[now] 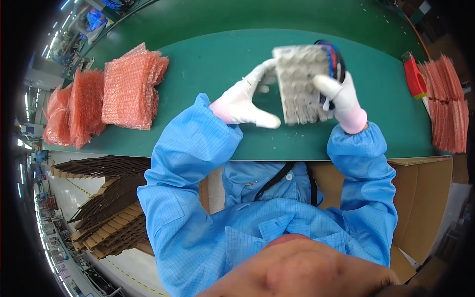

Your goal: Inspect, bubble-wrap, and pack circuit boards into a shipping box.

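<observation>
A pale grey, roughly rectangular block (296,74) with a bumpy face is held upright above the green bench. Black, blue and red cables (338,62) gather at its upper right side. My right hand (341,96), in a white glove with a pink cuff, grips the block's right side, its thumb across the bumpy face; the other fingers are mostly hidden behind it. My left hand (247,99), gloved the same way, is at the left edge with thumb and fingers spread wide. Its fingertips are close to the upper left corner; I cannot tell whether they touch.
Pink bubble-wrap bags (129,89) are stacked on the bench (213,59) at left. More bubble-wrap bags (445,104) and a red-and-yellow tool (414,76) are at far right. Cardboard dividers (111,213) stand below left, with an open carton (420,203) below right.
</observation>
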The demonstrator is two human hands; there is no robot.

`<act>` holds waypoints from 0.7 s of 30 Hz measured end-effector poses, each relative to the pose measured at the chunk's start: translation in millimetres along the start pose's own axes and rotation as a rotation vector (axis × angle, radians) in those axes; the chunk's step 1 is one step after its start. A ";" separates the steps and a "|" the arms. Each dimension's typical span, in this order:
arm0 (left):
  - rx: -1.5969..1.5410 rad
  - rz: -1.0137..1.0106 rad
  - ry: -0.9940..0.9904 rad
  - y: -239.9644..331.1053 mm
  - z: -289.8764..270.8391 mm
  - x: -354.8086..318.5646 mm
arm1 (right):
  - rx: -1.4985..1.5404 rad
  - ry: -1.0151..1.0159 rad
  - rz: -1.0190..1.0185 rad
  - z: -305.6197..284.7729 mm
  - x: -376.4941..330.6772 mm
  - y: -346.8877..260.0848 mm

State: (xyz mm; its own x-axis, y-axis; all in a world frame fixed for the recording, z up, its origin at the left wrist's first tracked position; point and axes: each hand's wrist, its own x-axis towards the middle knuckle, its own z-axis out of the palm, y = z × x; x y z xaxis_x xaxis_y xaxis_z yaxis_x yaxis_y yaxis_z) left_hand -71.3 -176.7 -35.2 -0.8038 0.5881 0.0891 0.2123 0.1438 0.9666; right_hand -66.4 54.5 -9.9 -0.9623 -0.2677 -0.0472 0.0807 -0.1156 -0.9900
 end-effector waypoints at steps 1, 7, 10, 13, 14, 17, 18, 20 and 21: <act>-0.079 0.018 -0.056 3.1 -0.3 -1.0 | -0.073 -0.044 -0.021 7.0 -1.7 -5.2; -0.212 0.027 -0.061 -12.1 -2.9 -1.4 | -0.046 -0.094 -0.017 15.3 3.9 14.6; -0.318 0.078 -0.048 -23.8 1.5 -3.4 | 0.099 -0.099 0.037 13.8 4.5 30.0; -0.329 0.107 -0.069 -33.8 5.1 -4.2 | 0.049 -0.105 0.082 14.1 3.7 35.0; -0.370 0.120 -0.086 -36.5 6.7 -3.9 | 0.051 -0.110 0.095 14.3 3.4 35.7; -0.298 0.142 -0.061 -34.9 3.7 -2.8 | 0.058 -0.151 0.150 11.9 3.8 38.2; -0.250 0.159 -0.052 -33.1 2.6 -1.9 | 0.060 -0.149 0.156 12.9 4.0 38.7; -0.218 0.162 -0.046 -31.1 1.3 -1.7 | 0.159 -0.124 0.112 18.3 5.0 37.8; -0.179 0.169 -0.039 -30.1 0.1 -3.3 | 0.163 -0.132 0.112 18.0 4.9 36.3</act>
State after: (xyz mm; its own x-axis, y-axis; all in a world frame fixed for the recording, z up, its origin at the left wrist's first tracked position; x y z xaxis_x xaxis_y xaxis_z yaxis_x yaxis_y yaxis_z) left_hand -75.0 -182.9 -64.7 -0.7424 0.6227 0.2471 0.2371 -0.1008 0.9663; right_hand -63.5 31.7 -43.7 -0.9036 -0.4091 -0.1270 0.2360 -0.2279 -0.9447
